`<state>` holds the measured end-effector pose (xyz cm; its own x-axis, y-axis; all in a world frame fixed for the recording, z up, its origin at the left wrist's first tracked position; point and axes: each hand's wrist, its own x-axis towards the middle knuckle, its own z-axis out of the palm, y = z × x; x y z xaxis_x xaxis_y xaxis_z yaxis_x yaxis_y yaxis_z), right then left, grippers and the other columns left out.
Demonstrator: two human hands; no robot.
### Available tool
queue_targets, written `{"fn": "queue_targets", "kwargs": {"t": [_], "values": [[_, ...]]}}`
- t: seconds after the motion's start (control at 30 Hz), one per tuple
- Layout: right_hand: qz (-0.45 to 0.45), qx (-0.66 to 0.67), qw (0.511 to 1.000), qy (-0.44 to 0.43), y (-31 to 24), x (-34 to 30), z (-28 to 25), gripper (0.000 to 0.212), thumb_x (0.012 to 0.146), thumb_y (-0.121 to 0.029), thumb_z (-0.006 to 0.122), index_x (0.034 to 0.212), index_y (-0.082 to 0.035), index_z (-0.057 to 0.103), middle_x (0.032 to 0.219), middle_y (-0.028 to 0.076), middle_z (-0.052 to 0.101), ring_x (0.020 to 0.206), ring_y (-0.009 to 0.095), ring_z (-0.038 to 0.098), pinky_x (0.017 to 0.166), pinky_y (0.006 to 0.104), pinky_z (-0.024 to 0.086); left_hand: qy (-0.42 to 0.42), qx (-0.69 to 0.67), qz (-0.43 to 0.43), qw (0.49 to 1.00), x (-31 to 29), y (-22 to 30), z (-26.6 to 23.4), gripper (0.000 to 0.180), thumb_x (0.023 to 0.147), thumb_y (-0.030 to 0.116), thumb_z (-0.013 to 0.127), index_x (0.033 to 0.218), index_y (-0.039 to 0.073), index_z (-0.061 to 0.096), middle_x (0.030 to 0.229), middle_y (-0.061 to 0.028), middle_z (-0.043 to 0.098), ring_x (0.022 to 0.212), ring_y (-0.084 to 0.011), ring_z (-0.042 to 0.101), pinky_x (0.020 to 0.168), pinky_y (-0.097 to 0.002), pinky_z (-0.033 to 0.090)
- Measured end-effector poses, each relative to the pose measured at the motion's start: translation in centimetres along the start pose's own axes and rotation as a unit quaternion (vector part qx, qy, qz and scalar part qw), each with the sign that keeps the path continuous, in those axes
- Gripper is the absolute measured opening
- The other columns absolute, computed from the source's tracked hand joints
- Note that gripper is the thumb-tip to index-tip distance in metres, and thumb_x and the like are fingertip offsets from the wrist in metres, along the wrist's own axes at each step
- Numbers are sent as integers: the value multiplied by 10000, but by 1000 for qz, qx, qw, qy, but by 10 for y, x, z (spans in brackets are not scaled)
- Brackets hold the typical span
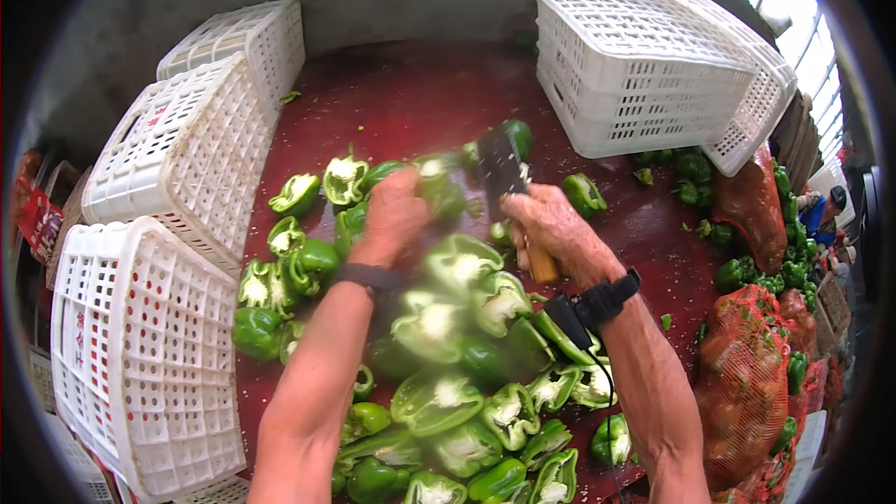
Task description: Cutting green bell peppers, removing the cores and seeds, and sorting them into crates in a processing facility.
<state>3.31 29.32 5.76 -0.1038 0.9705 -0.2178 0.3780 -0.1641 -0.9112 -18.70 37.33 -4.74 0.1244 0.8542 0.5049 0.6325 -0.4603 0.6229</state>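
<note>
My right hand (558,229) grips the wooden handle (541,264) of a cleaver, its dark broad blade (501,168) pointing up and away from me. Pale specks cling to the blade. Just left of it, my left hand (394,217) is closed on a cut green bell pepper (439,185), which a blurred patch partly smears. Halved green peppers (464,263) with white cores lie in a heap between and below my forearms. More cut peppers (294,196) lie left of my left hand. One whole-looking pepper (518,137) sits behind the blade.
White plastic crates (149,355) line the table's left side, and stacked crates (644,84) stand at the far right. Orange mesh sacks (744,383) of peppers lie along the right edge. Seeds dot the dark red table (401,98). A cable (611,383) hangs by my right wrist.
</note>
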Motion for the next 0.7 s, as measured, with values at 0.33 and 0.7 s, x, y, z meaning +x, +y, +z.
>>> {"fn": "queue_targets", "kwargs": {"t": [0.33,0.7], "values": [[-144,-245,947,150,77,97,-82,170,672,-140,720,725,5,648,617,187,617,618,320,666,554,428,545,-75,-59,-67,993,1,18,7,180,725,99,673,859,-4,612,829,-193,651,790,-348,646,739,-414,524],[-227,-817,529,37,29,133,-57,311,644,-391,806,780,-120,739,773,63,729,748,225,731,591,361,560,-84,-42,-17,995,1,15,25,179,725,78,610,874,-19,626,793,-232,638,769,-388,639,715,-429,520]]}}
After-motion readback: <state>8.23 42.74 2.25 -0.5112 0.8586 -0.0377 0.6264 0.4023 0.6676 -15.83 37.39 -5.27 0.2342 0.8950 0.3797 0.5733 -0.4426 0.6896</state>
